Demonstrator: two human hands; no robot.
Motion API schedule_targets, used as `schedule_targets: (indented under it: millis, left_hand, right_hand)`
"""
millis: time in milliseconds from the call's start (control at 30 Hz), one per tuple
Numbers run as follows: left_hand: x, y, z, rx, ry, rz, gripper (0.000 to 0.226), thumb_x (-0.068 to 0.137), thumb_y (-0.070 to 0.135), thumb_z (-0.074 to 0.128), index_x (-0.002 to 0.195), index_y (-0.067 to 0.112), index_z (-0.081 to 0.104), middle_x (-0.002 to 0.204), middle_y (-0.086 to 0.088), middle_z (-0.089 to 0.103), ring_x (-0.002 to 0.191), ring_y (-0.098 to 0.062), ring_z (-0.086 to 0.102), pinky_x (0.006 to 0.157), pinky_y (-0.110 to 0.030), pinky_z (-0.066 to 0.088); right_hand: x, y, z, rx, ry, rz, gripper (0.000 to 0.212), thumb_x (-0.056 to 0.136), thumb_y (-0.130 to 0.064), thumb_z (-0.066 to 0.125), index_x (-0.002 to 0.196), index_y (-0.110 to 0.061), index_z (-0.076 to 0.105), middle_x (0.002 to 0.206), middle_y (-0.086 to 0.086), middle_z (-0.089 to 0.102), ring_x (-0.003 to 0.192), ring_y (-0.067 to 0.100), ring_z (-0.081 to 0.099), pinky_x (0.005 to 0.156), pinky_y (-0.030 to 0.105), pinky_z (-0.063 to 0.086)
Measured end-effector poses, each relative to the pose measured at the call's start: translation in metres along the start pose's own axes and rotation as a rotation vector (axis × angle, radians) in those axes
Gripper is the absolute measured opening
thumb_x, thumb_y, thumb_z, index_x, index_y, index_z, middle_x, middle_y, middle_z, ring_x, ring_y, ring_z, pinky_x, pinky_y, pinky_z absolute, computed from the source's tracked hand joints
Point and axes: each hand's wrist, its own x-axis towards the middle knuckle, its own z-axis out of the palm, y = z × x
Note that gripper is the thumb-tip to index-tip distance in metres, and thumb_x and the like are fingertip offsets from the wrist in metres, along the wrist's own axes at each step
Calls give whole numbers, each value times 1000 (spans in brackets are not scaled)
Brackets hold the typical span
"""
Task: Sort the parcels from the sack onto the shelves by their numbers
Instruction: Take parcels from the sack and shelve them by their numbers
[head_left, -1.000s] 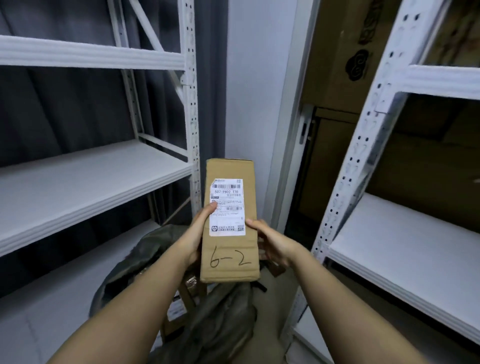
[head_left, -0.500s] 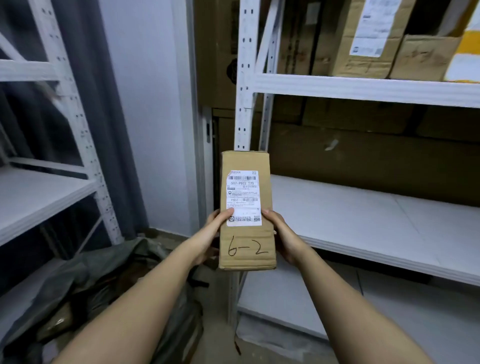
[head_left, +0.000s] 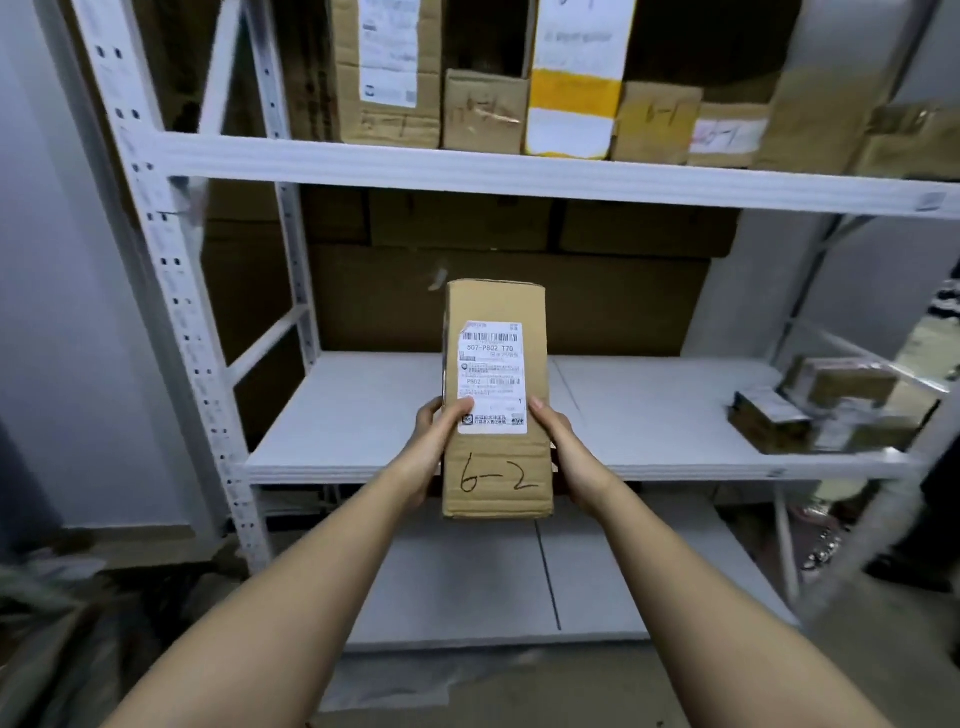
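Brown parcel (head_left: 496, 400) showing white label (head_left: 492, 376), black "6-2"; white shelf (head_left: 363, 415); yellow-banded white package (head_left: 574, 98) at 12 o'clock.

A single wide-angle view from a camera worn on the person's head looks forward and slightly down, squarely facing a white metal shelf rack (head_left: 519, 176). Both bare forearms reach in from the bottom edge, and the left hand (head_left: 434, 447) and right hand (head_left: 558, 447) hold a cardboard parcel (head_left: 496, 400) upright near the centre of the frame, close enough that its printed label and the handwritten "6-2" read clearly. The rack's middle shelf (head_left: 363, 415) lies just behind the parcel, the upper shelf's row of boxes (head_left: 483, 111) runs along the top edge, and the floor fills the bottom. Straight uprights bow towards the edges, and the far right is blurred. With only one view, nothing is shared.
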Motion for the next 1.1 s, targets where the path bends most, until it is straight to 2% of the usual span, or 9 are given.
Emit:
schedule_targets:
  millis: [100, 233, 433, 533, 667, 767, 900, 1000, 1100]
  left_hand:
    - [15, -7, 71, -3, -25, -17, 64, 84, 60, 54, 138, 34, 32, 110, 6, 63, 94, -13, 63, 66, -31, 51]
    - [33, -14, 152, 4, -101, -13, 65, 86, 59, 52, 141, 29, 32, 115, 2, 64, 99, -16, 63, 66, -32, 50]
    - [60, -16, 240, 64, -196, -5, 60, 88, 57, 53, 140, 37, 31, 112, 13, 60, 95, -8, 62, 64, -27, 47]
    - [79, -20, 270, 124, -285, 11, 58, 88, 56, 55, 139, 42, 32, 118, 20, 58, 99, 0, 57, 71, -26, 45]
    - [110, -27, 307, 164, -348, -21, 59, 83, 58, 60, 135, 49, 33, 112, 26, 56, 103, -2, 56, 93, -42, 47]
    - [137, -33, 333, 175, -388, -35, 65, 82, 55, 64, 136, 51, 28, 122, 16, 55, 103, -6, 56, 78, -36, 49]
    - [180, -43, 363, 159, -386, -23, 69, 82, 40, 71, 135, 45, 27, 112, 18, 55, 94, -2, 57, 59, -24, 45]
    - [212, -52, 379, 162, -364, -28, 79, 79, 28, 77, 139, 31, 25, 124, 10, 55, 98, -5, 58, 66, -22, 48]
    - [239, -58, 392, 197, -340, -52, 82, 75, 26, 80, 140, 20, 30, 130, 2, 56, 104, -11, 58, 78, -27, 51]
  right_hand:
    - [-7, 0, -70, -48, 23, -38, 46, 85, -70, 43, 118, -41, 55, 128, -7, 57, 111, 9, 59, 84, 28, 48]
    - [-16, 1, -144, -43, 33, -59, 52, 85, -69, 42, 127, -40, 54, 122, -16, 63, 108, 0, 61, 74, 20, 50]
    - [-12, 11, -229, -45, 162, -29, 52, 93, -62, 38, 134, -33, 51, 128, -8, 62, 115, 8, 59, 79, 24, 47]
    - [-6, 21, -263, -23, 221, -32, 50, 96, -57, 37, 136, -30, 49, 129, -7, 61, 115, 7, 58, 79, 22, 46]
    - [13, 33, -307, 2, 264, -17, 50, 97, -55, 38, 139, -29, 46, 131, -5, 59, 116, 10, 57, 82, 24, 48]
    - [37, 42, -338, 7, 295, 2, 51, 97, -54, 38, 139, -26, 44, 131, -2, 58, 116, 13, 57, 87, 27, 47]
    - [78, 52, -371, 4, 331, 6, 47, 98, -49, 41, 137, -22, 45, 124, -6, 60, 110, 5, 57, 83, 19, 45]
    - [105, 61, -389, 1, 366, 37, 48, 95, -52, 45, 135, -26, 39, 110, -19, 56, 96, -6, 54, 69, 13, 41]
    - [129, 72, -407, 6, 375, 52, 53, 93, -51, 49, 138, -26, 35, 110, -17, 56, 100, -1, 54, 72, 19, 41]
